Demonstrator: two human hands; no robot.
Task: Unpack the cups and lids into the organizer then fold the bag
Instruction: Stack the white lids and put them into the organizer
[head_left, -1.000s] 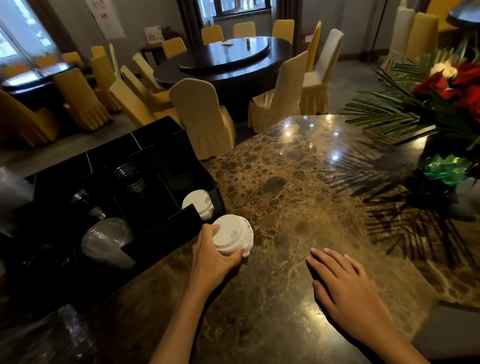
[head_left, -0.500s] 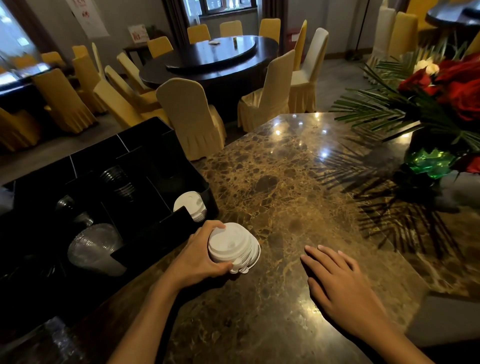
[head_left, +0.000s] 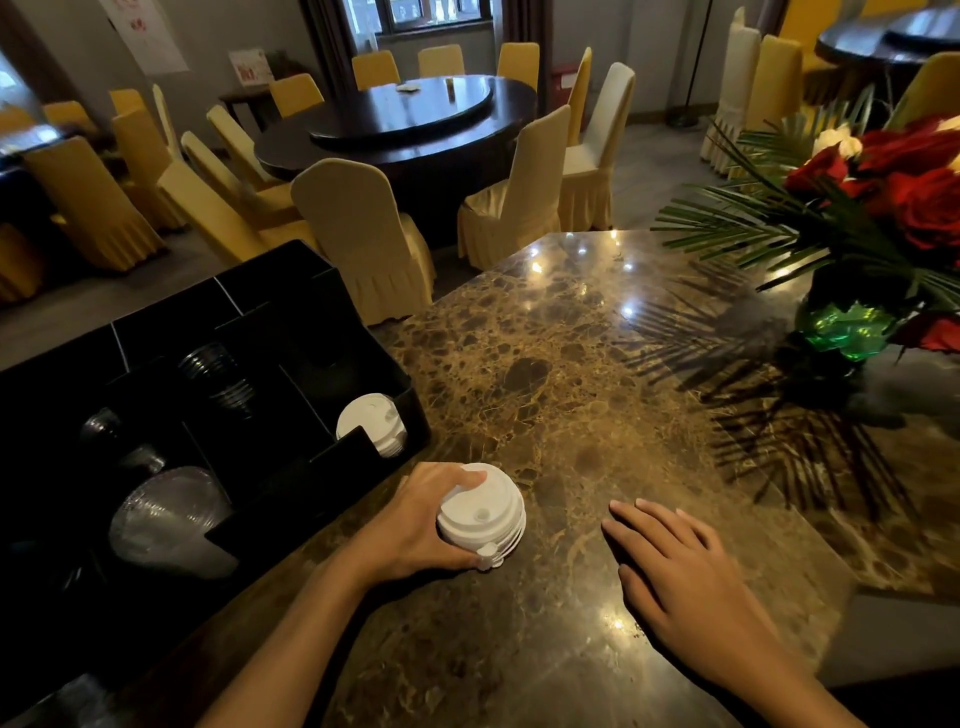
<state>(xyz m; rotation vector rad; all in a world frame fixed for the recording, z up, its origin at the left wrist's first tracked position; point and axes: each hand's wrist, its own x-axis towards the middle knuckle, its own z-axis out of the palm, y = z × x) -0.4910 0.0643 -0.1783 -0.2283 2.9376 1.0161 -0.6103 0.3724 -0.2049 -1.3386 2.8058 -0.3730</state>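
Note:
My left hand (head_left: 415, 525) grips a small stack of white lids (head_left: 480, 512) on the marble counter (head_left: 571, 364), just right of the black organizer (head_left: 322, 291). The stack's tops face up toward me. Another stack of white lids (head_left: 371, 423) lies in the organizer's front right compartment. Clear plastic cups (head_left: 171, 519) lie in a front compartment, and dark stacked cups (head_left: 218, 379) sit further back. My right hand (head_left: 680, 571) rests flat on the counter with straight fingers, holding nothing. No bag shows clearly.
A vase of red roses with palm leaves (head_left: 883, 208) stands at the counter's right side. Beyond the counter's far edge are covered chairs (head_left: 363, 234) and a round dark dining table (head_left: 410, 124).
My left hand has turned the lid stack so its tops face up and drawn it slightly nearer. The right hand stays flat in the same spot.

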